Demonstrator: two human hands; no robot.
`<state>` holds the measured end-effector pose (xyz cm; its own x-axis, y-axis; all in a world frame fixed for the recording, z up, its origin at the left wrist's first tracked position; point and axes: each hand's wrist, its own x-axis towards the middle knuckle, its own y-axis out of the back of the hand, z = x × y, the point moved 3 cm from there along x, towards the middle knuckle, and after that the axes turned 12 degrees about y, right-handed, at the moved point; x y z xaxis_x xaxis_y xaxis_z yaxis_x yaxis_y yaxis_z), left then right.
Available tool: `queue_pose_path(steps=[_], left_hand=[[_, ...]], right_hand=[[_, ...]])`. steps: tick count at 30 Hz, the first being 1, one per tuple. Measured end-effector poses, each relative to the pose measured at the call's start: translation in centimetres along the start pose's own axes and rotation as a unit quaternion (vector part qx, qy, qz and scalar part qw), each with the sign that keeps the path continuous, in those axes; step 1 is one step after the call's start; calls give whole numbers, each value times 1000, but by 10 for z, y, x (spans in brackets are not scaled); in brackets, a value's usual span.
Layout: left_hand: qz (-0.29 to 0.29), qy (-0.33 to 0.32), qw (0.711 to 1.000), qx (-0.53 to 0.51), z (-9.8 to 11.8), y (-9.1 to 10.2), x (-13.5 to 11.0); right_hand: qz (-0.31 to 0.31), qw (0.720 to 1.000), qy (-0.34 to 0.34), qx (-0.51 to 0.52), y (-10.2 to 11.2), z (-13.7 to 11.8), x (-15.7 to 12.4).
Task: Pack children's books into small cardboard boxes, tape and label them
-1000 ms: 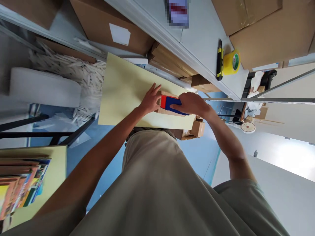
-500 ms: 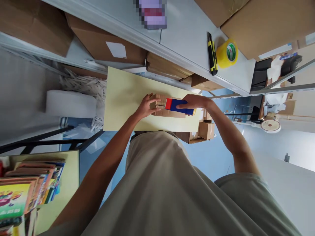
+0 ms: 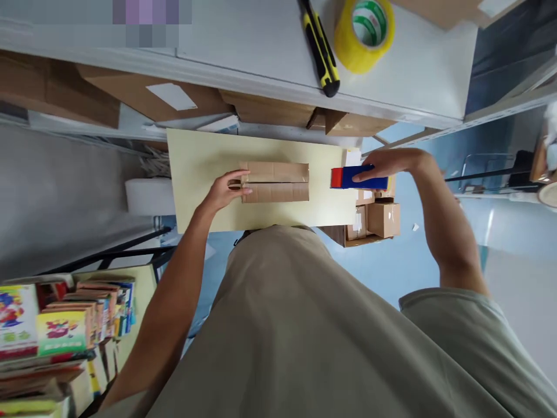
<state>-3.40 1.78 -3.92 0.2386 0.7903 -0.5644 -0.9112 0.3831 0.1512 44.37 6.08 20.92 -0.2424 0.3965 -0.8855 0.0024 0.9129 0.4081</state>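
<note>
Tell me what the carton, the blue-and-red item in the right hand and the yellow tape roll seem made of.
Carton: matte brown cardboard, judging by its creased flaps.
Blue-and-red item: printed card or plastic, perhaps; its flat colours leave that open.
Yellow tape roll: probably plastic film, smooth and slightly glossy, given its even side.

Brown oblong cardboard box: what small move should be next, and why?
Perhaps bring the blue-and-red oblong object in the right hand toward the brown cardboard box: it is held apart, beyond the right end, while the left hand is at the left end.
</note>
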Motion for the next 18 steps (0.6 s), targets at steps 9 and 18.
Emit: queue_pose_path(steps=[9, 18], left_hand=[[58, 82, 995, -4, 14, 0, -16], [193, 67, 978, 30, 15, -24, -17]], right_hand=[[-10, 997, 49, 50, -50, 19, 93], [55, 997, 55, 3, -80, -4, 113]])
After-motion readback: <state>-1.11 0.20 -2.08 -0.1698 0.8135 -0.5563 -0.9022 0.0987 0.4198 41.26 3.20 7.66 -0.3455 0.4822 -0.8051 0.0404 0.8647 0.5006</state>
